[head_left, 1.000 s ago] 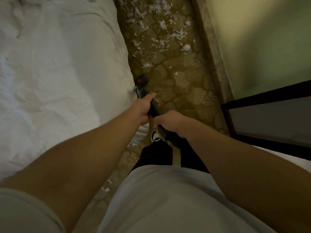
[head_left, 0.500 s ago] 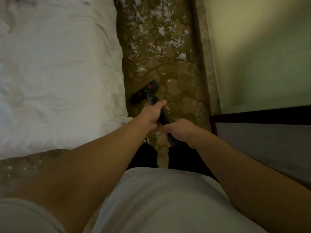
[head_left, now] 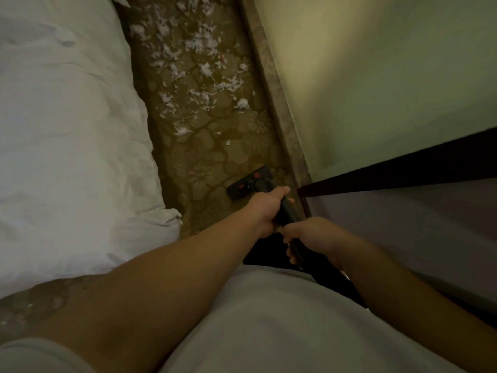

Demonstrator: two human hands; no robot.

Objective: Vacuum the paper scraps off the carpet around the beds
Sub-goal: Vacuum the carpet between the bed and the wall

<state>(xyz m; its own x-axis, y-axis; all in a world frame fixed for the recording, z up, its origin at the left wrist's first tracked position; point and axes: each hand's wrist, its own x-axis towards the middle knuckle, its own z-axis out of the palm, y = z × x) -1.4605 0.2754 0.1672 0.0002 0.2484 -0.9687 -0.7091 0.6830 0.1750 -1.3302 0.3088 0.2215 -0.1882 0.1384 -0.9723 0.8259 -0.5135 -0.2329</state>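
Left hand [head_left: 265, 208]: curled round the black vacuum wand [head_left: 289, 212], gripping nearest the floor end, at 10 o'clock of the other hand.
Right hand [head_left: 309, 235]: wrapped round the same wand further back, fingers closed on it, just beside the left.
Floor head [head_left: 248, 183]: down on the patterned carpet [head_left: 204, 157] by the look of it, skewed with its far end toward 2 o'clock, near the skirting [head_left: 271, 84] at 3 o'clock.
Paper scraps [head_left: 199, 68]: thick white litter at 11 to 12 o'clock of the head, well apart from it. One lone fleck [head_left: 228, 142] nearer, at 11 o'clock.
Bed [head_left: 67, 117]: white bedding at 9 o'clock, its hanging edge bounding the strip.
Step in hand: judged as lining up the push into the pile, with nothing of that patch cleared yet.
Doing it well: square the head across the strip first, then drive toward 12 o'clock in slow, straight strokes. Overlap lanes from skirting to bed. Hold the sole flat and ease into the clumps, to swallow them rather than plough them ahead.
Watch out: bedding edge at 9 o'clock, likely to get sucked in. Dark-framed panel [head_left: 390, 170] at 4 o'clock, close to the right forearm.
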